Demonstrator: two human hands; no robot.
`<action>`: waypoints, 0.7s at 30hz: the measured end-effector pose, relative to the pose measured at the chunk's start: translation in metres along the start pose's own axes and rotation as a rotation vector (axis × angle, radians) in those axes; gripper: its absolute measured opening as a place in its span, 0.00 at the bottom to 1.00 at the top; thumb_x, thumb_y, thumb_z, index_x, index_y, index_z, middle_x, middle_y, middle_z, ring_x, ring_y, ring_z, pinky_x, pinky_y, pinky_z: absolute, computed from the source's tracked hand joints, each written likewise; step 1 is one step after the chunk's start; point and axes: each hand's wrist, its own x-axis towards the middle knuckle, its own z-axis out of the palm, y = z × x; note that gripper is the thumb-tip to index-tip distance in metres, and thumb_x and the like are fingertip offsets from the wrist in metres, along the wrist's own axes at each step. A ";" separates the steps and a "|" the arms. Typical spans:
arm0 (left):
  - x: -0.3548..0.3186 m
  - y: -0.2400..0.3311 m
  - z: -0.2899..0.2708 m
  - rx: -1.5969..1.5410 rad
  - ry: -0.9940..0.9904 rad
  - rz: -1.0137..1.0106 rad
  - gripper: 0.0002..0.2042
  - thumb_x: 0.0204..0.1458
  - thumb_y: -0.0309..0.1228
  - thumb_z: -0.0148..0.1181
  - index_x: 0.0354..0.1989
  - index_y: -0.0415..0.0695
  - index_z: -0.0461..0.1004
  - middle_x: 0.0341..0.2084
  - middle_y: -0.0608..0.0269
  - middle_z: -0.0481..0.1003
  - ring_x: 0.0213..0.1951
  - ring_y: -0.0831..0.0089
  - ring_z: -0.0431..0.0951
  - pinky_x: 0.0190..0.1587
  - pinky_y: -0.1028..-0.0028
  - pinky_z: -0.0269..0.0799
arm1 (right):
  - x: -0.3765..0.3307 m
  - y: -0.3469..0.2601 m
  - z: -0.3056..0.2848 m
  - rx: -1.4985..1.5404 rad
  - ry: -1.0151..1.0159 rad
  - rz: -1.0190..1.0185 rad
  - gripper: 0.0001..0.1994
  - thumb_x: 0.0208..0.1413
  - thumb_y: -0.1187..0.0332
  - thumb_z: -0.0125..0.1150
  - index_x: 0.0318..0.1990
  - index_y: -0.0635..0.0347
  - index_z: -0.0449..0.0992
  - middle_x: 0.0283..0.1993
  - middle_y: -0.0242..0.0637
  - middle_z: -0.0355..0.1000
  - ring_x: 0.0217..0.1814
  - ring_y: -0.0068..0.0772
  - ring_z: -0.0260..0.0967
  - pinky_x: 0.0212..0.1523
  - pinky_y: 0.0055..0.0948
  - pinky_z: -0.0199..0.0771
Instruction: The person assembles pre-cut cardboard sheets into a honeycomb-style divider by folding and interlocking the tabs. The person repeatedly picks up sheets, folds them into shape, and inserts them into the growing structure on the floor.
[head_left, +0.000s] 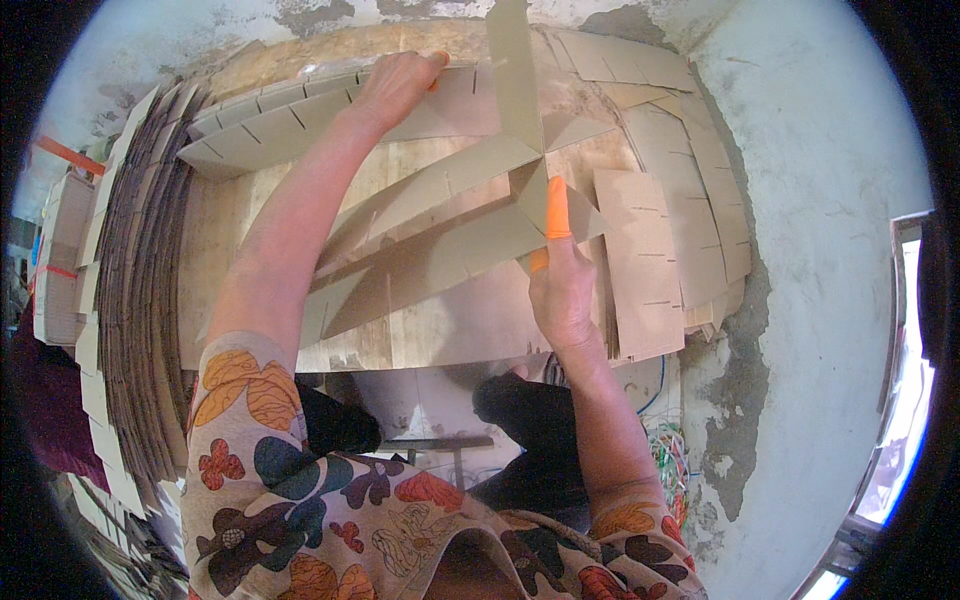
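Observation:
Brown cardboard divider strips, partly fitted across each other, stand on the wooden table [420,335]. My left hand [400,88] is closed at the top edge of a long slotted cardboard strip [465,105] at the back; an orange finger cover shows on it. My right hand [563,295], also with orange finger covers, pinches the strips near their crossing, its index finger lying along the cardboard. From that crossing a tall strip [515,75] reaches toward the far edge. Another long strip [420,250] slants down to the left. The right fingertips hide part of the joint.
A thick stack of slotted cardboard [145,270] stands on the left. Flat slotted sheets [640,265] are piled on the right, beside a peeling wall [820,250]. Tangled cords [670,465] lie at the lower right. My legs are under the table's near edge.

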 end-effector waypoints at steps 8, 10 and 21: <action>0.002 0.001 -0.009 -0.054 -0.062 0.033 0.04 0.49 0.28 0.53 0.32 0.43 0.69 0.23 0.54 0.75 0.29 0.53 0.76 0.30 0.60 0.71 | 0.000 -0.001 -0.001 0.018 -0.069 0.056 0.33 0.50 0.81 0.53 0.65 0.54 0.53 0.42 0.54 0.71 0.42 0.54 0.71 0.39 0.38 0.71; 0.001 0.011 -0.015 -0.064 -0.036 0.059 0.04 0.49 0.28 0.54 0.32 0.43 0.69 0.23 0.53 0.75 0.29 0.53 0.76 0.30 0.60 0.71 | 0.000 0.001 0.000 0.034 -0.093 0.074 0.34 0.50 0.81 0.53 0.66 0.52 0.51 0.42 0.54 0.71 0.41 0.53 0.71 0.39 0.37 0.72; -0.010 0.043 -0.039 -0.296 0.158 0.155 0.08 0.48 0.30 0.59 0.34 0.42 0.69 0.25 0.50 0.73 0.30 0.53 0.75 0.31 0.61 0.71 | 0.003 0.010 -0.004 -0.063 -0.138 0.041 0.29 0.47 0.80 0.52 0.61 0.58 0.57 0.33 0.55 0.70 0.33 0.55 0.70 0.32 0.43 0.71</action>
